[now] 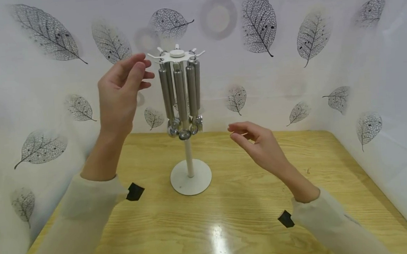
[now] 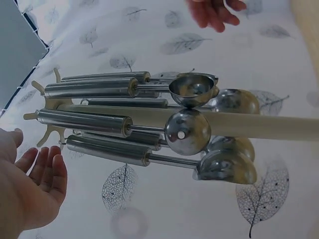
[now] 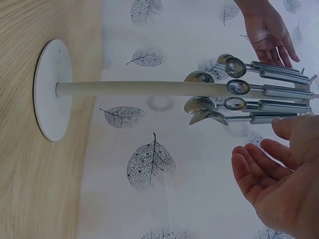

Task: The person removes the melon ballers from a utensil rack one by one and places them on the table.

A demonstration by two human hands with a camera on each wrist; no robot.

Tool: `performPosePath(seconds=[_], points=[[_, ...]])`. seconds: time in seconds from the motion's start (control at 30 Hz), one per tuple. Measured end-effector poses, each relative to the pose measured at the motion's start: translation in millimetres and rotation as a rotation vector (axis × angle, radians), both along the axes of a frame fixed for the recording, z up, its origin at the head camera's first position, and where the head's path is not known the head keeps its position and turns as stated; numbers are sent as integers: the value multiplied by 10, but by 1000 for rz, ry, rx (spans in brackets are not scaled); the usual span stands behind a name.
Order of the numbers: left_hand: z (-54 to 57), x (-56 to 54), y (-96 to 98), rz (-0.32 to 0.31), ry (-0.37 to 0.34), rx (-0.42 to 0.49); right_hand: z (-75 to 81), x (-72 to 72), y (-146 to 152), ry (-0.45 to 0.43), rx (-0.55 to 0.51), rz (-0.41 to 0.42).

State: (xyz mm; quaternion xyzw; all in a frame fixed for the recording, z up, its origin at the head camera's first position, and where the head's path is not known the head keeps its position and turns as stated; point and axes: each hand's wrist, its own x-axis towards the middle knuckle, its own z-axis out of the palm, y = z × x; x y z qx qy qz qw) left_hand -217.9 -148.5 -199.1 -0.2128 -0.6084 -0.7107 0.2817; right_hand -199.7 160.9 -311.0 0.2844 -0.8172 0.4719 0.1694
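Note:
Several stainless steel scoops [image 1: 180, 93] with round bowls and tube handles hang from the hooked top [image 1: 177, 55] of a white stand [image 1: 189, 155]. My left hand [image 1: 121, 97] is raised at the left of the hooks, fingers loosely bent and holding nothing. In the left wrist view its fingertips come close to the hook end of the nearest scoop [image 2: 107, 149]. Lower down, to the right of the stand, my right hand [image 1: 261, 146] hovers over the table with relaxed fingers and nothing in them. The right wrist view shows its palm [image 3: 279, 194] below the hanging scoops [image 3: 237, 87].
The stand's round white base [image 1: 191, 187] rests on a light wooden table [image 1: 168, 231]. A pale cloth [image 1: 214, 75] with a leaf print surrounds the table at the back and sides. Each sleeve has a small black piece [image 1: 135, 191] at the wrist.

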Motion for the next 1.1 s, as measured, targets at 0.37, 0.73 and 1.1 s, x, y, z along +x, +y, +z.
performPosePath(seconds=[0.37, 0.73, 1.1], points=[[97, -58, 67, -8, -18, 65, 92, -206, -87, -86, -108, 58], [131, -193, 94, -35, -48, 88, 195, -334, -140, -77, -141, 70], [141, -245, 127, -95, -89, 150, 290, -395, -224, -61, -159, 75]])
